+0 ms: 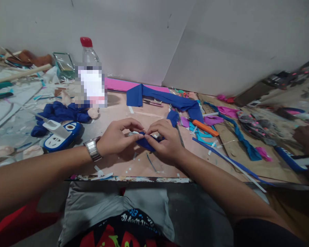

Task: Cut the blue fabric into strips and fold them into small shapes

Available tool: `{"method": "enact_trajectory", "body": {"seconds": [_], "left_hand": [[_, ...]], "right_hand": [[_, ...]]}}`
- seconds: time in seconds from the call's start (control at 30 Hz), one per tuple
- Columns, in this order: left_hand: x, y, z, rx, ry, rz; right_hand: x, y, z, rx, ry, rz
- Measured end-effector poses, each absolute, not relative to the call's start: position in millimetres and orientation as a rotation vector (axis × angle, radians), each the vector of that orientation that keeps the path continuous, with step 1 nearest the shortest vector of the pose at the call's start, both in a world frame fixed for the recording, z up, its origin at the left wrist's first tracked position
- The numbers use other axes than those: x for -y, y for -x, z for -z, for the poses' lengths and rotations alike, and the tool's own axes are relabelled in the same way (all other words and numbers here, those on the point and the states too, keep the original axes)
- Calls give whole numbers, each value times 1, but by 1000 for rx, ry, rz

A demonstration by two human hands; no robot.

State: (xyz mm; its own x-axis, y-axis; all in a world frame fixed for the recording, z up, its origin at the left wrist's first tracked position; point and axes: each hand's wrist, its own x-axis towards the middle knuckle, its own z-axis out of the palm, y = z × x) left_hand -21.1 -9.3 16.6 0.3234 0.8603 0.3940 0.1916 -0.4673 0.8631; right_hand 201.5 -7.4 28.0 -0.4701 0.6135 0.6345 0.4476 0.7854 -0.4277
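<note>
Low over the middle of the table, both hands pinch a small piece of blue fabric [147, 144]. My left hand [119, 137], with a metal watch [93, 149] on its wrist, has thumb and forefinger closed at the fabric's upper left. My right hand [166, 139] grips it from the other side, thumb tip close to the left thumb. The fingers hide part of the fabric. Just behind lies a long folded blue fabric strip [170, 97], and a smaller blue piece [173, 117] sits near the right knuckles.
A blue-and-white power strip [63, 136] and crumpled blue cloth [61, 113] lie left. Behind them stands a red-capped bottle [89, 51]. To the right are an orange cutter [205, 127], coloured scraps and a narrow blue strip [229, 159]. Another person's hand [307, 139] is at far right.
</note>
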Motion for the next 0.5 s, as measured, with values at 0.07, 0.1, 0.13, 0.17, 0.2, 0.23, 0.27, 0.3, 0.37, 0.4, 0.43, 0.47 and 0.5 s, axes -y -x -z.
{"method": "enact_trajectory", "body": {"seconds": [0.07, 0.1, 0.13, 0.17, 0.2, 0.23, 0.27, 0.3, 0.37, 0.4, 0.43, 0.47, 0.5], "left_hand": [[11, 22, -18, -952, -1931, -1165], [12, 22, -18, -952, -1962, -1161], [12, 23, -18, -946, -1992, -1157], [13, 23, -18, -932, -2022, -1150], [13, 23, -17, -913, -2050, -1145], [13, 23, -17, -891, -2075, -1142], [13, 23, -16, -865, -2090, -1140], [13, 22, -15, -837, -2088, -1141], [13, 21, -13, -781, -2032, -1141], [13, 21, -12, -762, -1992, -1136], [12, 21, -11, -749, -1956, -1128], [11, 21, -10, -740, -1931, -1118], [11, 21, -9, -734, -1914, -1108]], "right_hand": [[7, -202, -28, 2147, 795, -250], [7, -202, -28, 2148, 800, -248], [7, -201, -28, 2148, 806, -247], [7, -201, -28, 2149, 810, -246], [7, -201, -28, 2149, 814, -245], [7, -201, -28, 2149, 817, -245], [7, -201, -28, 2147, 818, -247], [7, -201, -28, 2146, 820, -251], [8, -201, -28, 2141, 821, -258], [8, -201, -28, 2137, 822, -259], [8, -200, -28, 2133, 821, -258], [8, -200, -28, 2129, 819, -258], [7, -200, -28, 2124, 818, -258]]}}
